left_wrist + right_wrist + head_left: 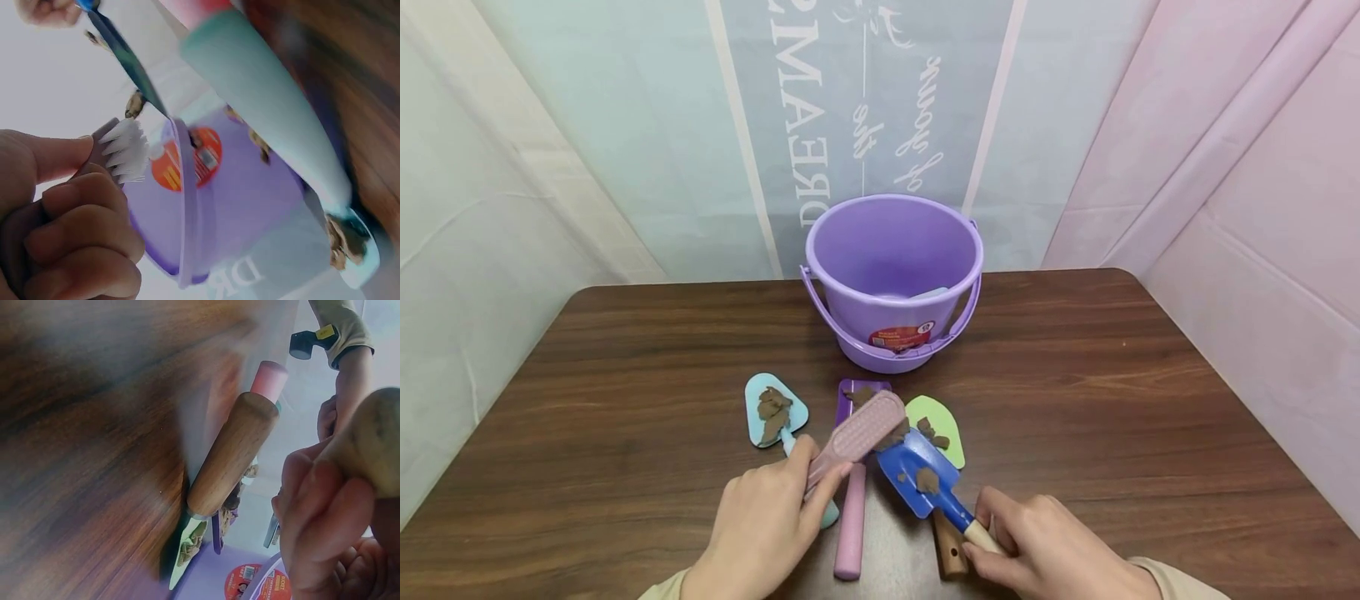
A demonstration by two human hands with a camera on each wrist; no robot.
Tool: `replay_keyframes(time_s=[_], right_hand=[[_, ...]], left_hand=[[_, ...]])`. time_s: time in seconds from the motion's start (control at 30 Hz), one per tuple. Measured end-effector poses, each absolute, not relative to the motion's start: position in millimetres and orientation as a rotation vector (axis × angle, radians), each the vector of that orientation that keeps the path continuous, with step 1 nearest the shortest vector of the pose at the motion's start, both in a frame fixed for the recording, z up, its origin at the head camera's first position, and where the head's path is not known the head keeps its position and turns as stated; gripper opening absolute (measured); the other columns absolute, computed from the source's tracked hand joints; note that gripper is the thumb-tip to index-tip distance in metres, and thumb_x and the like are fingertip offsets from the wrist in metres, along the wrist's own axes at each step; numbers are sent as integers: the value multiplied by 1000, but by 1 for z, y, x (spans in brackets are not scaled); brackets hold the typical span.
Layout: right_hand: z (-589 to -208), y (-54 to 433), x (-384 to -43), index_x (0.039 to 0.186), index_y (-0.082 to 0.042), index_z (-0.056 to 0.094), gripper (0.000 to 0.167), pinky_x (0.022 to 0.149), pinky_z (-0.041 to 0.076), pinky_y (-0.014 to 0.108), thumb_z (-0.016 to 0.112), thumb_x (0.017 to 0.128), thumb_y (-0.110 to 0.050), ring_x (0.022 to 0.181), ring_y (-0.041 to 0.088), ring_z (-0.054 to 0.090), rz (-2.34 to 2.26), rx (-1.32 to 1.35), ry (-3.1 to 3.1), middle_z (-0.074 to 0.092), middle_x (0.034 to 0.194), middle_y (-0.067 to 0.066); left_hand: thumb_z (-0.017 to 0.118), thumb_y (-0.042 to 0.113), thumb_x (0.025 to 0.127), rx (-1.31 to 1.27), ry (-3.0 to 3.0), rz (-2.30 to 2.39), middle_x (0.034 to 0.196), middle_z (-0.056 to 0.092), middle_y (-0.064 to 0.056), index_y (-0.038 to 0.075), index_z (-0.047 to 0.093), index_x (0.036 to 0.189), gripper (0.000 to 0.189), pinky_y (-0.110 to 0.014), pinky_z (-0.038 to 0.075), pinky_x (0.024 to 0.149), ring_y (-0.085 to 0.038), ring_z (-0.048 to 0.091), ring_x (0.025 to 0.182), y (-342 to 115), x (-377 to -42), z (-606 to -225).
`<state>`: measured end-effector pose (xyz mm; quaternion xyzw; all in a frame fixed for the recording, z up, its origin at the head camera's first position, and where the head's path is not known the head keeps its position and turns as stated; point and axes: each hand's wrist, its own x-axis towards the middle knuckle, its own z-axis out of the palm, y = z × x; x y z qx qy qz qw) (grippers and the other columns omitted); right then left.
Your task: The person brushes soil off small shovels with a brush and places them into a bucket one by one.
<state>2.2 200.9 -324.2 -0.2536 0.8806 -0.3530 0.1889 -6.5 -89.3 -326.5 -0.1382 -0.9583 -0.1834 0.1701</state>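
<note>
My left hand [763, 512] grips a pink brush [867, 427] by its handle; its white bristles [128, 153] show in the left wrist view. In the head view the brush head slants over the upper left edge of a blue shovel [912, 454]. My right hand [1048, 537] holds that shovel by its pale wooden handle [983, 537]. A brown clump [927, 481] sits on the blue blade, with more brown stuff beside the brush tip. Below the brush lies a purple shovel [844, 407] with a pink handle [850, 533], partly covered.
A light blue shovel [754, 408] with brown clumps lies at the left, partly behind my left hand. A green shovel [951, 425] with brown bits and a brown wooden handle [951, 554] lies right. Behind stands a purple bucket [880, 362], something pale blue inside, handle lowered in front.
</note>
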Motion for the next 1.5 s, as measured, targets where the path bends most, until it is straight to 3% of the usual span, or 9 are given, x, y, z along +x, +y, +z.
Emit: replay_keyframes(time_s=[0.5, 0.87, 1.07, 1.5], right_hand=[[-323, 202, 1, 88, -22, 51, 19, 38, 31, 17, 64, 91, -36, 45, -7, 39, -951, -650, 2511, 39, 55, -21], [-328, 203, 1, 89, -19, 51, 16, 37, 28, 12, 65, 92, -27, 46, -13, 34, -969, -830, 2574, 37, 58, -23], [-330, 204, 3, 88, -19, 51, 16, 36, 25, 9, 65, 92, -26, 47, -16, 32, -987, -883, 2572, 37, 58, -24], [-329, 202, 4, 86, -21, 51, 16, 36, 25, 10, 65, 92, -26, 47, -15, 31, -998, -865, 2586, 34, 58, -24]], left_hand=[[69, 39, 86, -314, -2734, -547, 49, 30, 14, 19, 51, 81, 28, -26, 26, 41, -6, 33, 43, -97, -7, -331], [65, 47, 88, -628, -2688, -606, 50, 31, 15, 18, 55, 86, 31, -20, 25, 40, 1, 29, 44, -78, 5, -334], [67, 47, 86, -586, -2711, -541, 48, 35, 13, 17, 58, 90, 32, -22, 26, 40, -2, 30, 43, -76, 3, -335], [64, 52, 86, -499, -2818, -493, 49, 30, 12, 20, 51, 81, 35, -24, 24, 40, -7, 32, 41, -79, 1, -329]])
